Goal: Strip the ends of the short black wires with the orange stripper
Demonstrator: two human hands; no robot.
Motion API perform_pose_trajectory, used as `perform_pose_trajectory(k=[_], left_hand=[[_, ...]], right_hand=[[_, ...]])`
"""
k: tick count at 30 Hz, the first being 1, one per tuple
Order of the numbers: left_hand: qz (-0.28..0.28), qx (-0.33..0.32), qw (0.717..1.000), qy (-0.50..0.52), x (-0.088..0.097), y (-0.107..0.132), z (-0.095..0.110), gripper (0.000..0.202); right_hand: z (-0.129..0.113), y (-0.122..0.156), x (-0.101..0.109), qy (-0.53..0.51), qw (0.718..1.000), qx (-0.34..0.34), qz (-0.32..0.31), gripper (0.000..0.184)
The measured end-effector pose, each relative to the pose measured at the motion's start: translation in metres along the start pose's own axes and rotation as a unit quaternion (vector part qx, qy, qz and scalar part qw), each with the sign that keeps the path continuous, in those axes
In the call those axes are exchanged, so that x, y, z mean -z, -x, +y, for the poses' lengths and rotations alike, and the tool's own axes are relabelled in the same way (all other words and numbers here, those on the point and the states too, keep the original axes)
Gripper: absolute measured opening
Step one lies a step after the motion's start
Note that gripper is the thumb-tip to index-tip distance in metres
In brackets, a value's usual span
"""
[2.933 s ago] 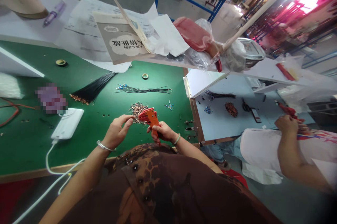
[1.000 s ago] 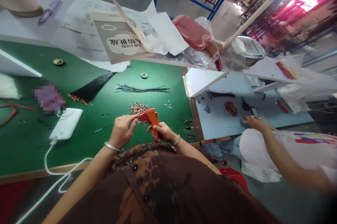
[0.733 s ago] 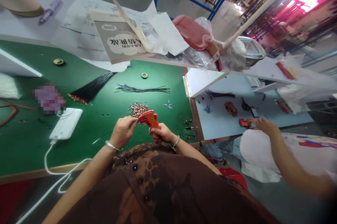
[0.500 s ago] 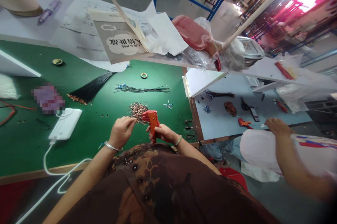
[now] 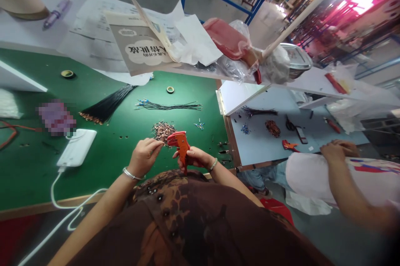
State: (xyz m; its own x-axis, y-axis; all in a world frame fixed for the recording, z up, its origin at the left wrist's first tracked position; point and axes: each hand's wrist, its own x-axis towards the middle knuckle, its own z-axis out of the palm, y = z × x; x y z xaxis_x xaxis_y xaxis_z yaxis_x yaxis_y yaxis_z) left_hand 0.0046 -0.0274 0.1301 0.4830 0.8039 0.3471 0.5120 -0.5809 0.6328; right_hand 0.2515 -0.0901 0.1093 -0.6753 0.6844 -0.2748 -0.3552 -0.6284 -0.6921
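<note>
My right hand (image 5: 197, 157) is wrapped around the handles of a red-orange wire stripper (image 5: 179, 143), whose jaws point left. Close to those jaws, my left hand (image 5: 145, 155) has its thumb and fingertips pinched together. What lies in that pinch is too small to make out. A heap of short copper-coloured pieces (image 5: 163, 131) lies just beyond my left fingertips, partly behind the stripper. Farther back is a loose row of thin black wires (image 5: 170, 106) with blue ends. Several small blue-and-silver bits (image 5: 199, 124) lie right of the heap.
A black wire bundle (image 5: 108, 104) with copper ends lies left, near a white power bank (image 5: 76, 147) with its cable. A tape roll (image 5: 170, 90) sits behind the wires. A shelf (image 5: 200, 72) crosses above. At right, a co-worker's hands (image 5: 339, 150) rest by another wire stripper (image 5: 290, 145).
The wire stripper has tilted slightly in my right hand, and my left fingertips have shifted a little toward its jaws. The co-worker's hand has drawn back from the other stripper, with both hands now together.
</note>
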Motion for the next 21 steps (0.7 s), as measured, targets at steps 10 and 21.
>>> perform_pose_trajectory(k=[10,21], left_hand=[[-0.005,-0.015,1.0,-0.013,0.002,-0.002,0.001,0.027],[0.008,0.008,0.999,0.035,0.002,-0.001,0.003,0.023]], right_hand=[[0.001,-0.004,-0.006,0.037,0.997,-0.008,0.071,0.065],[0.014,-0.009,-0.014,0.031,0.991,0.018,0.132,0.051]])
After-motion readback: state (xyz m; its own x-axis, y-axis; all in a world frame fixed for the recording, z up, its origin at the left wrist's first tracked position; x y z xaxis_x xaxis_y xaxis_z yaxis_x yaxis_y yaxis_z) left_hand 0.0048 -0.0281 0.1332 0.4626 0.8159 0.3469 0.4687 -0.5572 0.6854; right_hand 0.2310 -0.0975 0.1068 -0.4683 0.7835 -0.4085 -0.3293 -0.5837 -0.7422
